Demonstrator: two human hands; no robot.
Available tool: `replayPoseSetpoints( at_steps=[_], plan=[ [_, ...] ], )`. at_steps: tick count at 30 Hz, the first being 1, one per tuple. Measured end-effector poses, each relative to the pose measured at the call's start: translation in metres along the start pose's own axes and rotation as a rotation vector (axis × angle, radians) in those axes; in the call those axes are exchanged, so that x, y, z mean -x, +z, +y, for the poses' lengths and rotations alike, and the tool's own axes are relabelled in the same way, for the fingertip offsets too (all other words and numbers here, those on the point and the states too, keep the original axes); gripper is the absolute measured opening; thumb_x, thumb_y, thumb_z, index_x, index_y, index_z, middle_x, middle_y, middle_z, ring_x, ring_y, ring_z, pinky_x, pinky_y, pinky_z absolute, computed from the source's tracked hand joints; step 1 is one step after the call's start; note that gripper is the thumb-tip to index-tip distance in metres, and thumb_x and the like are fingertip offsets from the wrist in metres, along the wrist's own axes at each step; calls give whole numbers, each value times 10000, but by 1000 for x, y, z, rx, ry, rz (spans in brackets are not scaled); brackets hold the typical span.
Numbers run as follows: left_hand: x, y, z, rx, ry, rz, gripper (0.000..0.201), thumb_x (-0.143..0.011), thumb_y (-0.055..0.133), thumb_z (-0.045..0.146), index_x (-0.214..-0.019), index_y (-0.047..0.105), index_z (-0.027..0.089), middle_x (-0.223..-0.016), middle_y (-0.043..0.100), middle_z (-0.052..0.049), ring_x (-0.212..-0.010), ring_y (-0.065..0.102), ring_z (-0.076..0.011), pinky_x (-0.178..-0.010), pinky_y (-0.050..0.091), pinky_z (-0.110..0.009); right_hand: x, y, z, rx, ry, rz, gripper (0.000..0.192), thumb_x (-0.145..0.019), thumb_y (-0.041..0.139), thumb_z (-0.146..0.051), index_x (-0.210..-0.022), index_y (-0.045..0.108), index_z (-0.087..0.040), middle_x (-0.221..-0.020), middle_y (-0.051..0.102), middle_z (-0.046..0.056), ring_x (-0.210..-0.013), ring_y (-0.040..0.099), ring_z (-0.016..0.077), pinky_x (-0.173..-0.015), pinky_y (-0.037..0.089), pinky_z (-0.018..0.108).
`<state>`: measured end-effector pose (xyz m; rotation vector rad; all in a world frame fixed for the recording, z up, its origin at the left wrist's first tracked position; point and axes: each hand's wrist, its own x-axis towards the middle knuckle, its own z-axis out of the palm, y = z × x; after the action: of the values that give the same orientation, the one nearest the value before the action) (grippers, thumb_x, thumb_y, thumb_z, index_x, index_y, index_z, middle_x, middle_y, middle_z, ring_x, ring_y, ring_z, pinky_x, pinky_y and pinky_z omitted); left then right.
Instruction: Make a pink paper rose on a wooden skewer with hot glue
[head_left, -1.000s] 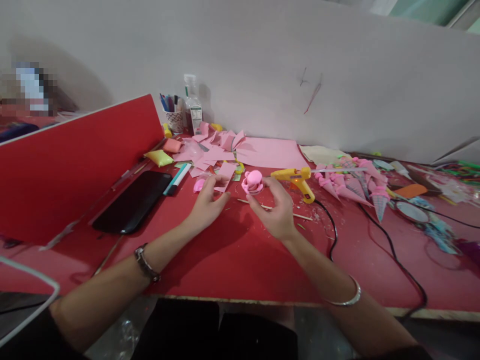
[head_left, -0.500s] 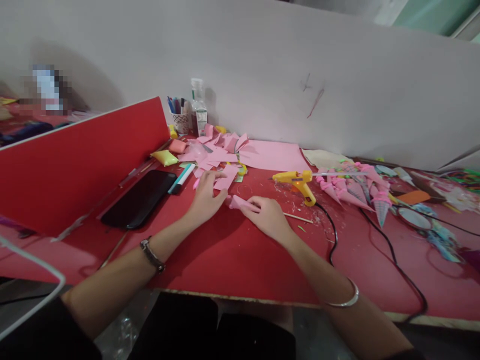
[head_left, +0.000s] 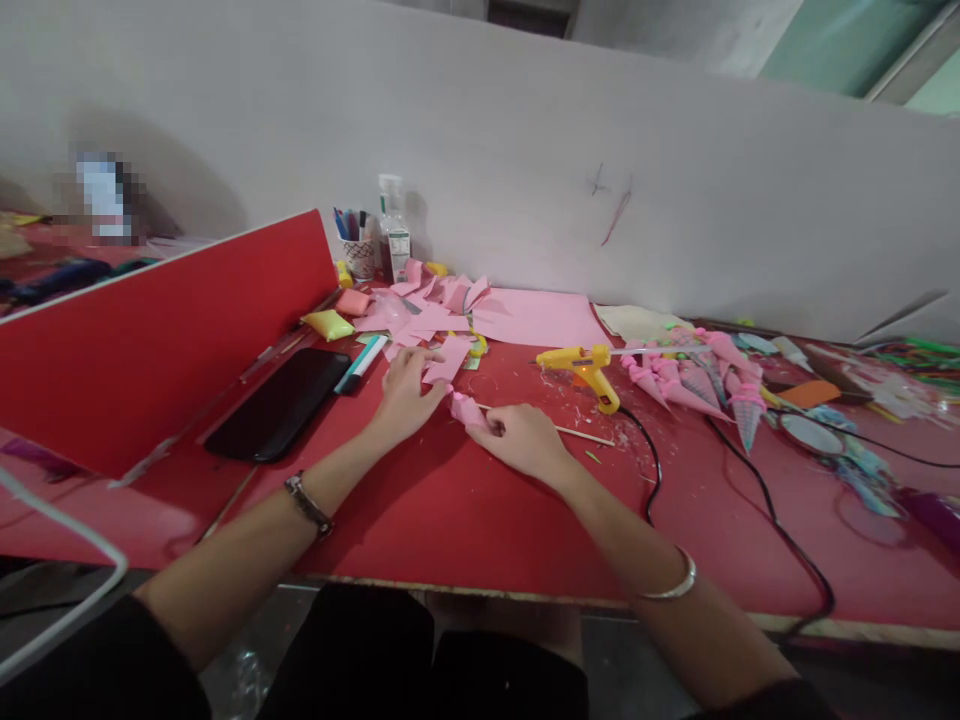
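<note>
A small pink paper cone [head_left: 466, 408] with a brighter pink rim lies between my hands, low over the red table. The fingers of my right hand [head_left: 521, 438] are closed around its narrow end, hiding the tip. My left hand [head_left: 409, 390] is at the rim end, its thumb close to or touching the bright pink edge. Its index finger is apart from the thumb and reaches over a loose pink paper piece [head_left: 448, 358]. A thin wooden stick [head_left: 585, 436] lies partly behind my right hand.
A yellow glue gun [head_left: 581, 368] with a black cord lies to the right, near several finished-looking pink cones [head_left: 701, 375]. Pink paper scraps [head_left: 409, 315] and a sheet [head_left: 540, 315] lie behind. A black phone [head_left: 277, 405], markers [head_left: 361, 365] and a red board [head_left: 172, 330] are left.
The view has shifted slightly. The cone has turned in my right hand, showing more of its bright pink rim towards my left hand. My left hand has barely moved.
</note>
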<state>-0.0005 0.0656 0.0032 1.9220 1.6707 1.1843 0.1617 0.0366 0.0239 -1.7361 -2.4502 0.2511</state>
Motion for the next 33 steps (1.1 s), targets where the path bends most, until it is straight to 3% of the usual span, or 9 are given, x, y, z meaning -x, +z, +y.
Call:
replayPoseSetpoints(
  at_steps=[6,14,22,30,33],
  plan=[
    [3,3,-2,-88,25,-63,238,-706,490,198,-941,519,181,-1056,490,-78,-1036,451,-219,-914,331,-410,1,-5,-3,46,-28,-73,322,-741,440,-476,-704,605,-202,-699,641,29,-610,542,147,-480,210,236],
    [0,0,-6,-214,6,-125,247,-753,364,165,-953,506,199,-1106,529,-82,-1084,449,-225,-918,319,-436,0,-9,-6,56,-30,-118,414,-795,354,-496,-808,635,-191,-819,669,73,-717,600,194,-499,248,238],
    [-2,-14,-20,-287,151,-193,448,-590,487,74,-1030,484,165,-1169,463,-114,-1159,368,-258,-972,285,-397,0,-10,-9,43,-6,-134,445,-809,329,-489,-861,650,-186,-879,668,95,-768,605,210,-517,288,238],
    [-7,-27,-29,-230,58,-76,69,-638,509,148,-691,479,181,-962,518,-135,-1066,432,-314,-925,312,-461,0,-11,-9,4,-13,-145,436,-792,356,-486,-874,649,-174,-880,668,97,-742,604,202,-499,281,234],
    [-9,-32,-27,-135,12,-37,149,-587,555,143,-592,416,197,-842,531,-105,-1008,461,-314,-904,319,-464,0,-11,-8,-12,-9,-152,440,-785,365,-488,-862,650,-163,-869,667,98,-729,603,195,-499,290,230]
  ],
)
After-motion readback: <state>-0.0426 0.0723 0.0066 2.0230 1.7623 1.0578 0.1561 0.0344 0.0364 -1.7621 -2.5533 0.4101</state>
